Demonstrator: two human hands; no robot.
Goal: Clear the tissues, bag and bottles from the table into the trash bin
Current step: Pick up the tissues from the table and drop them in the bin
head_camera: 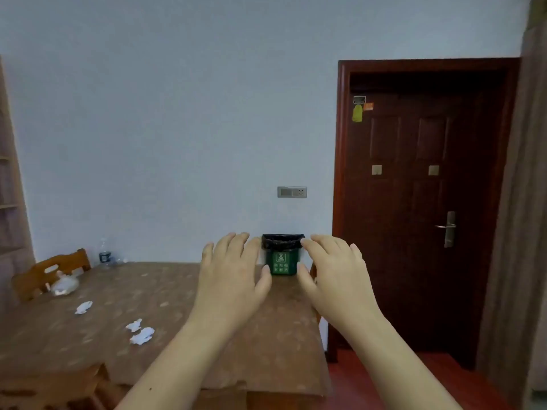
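Observation:
A small green trash bin (282,263) with a black liner stands at the far right corner of the brown table (165,294). My left hand (231,273) and my right hand (334,276) hover on either side of it, fingers spread, holding nothing. Three crumpled white tissues lie on the table: one tissue (83,307) to the left, and two tissues (134,325) (142,335) close together nearer me. A clear crumpled plastic bag (64,285) lies near the left edge. A clear water bottle (104,254) stands at the far left by the wall, with what looks like a second bottle (118,261) lying beside it.
A wooden chair (50,272) is tucked in at the table's left side. A dark red door (414,208) is in the wall to the right, over a red floor. A wooden shelf (11,208) rises at the far left.

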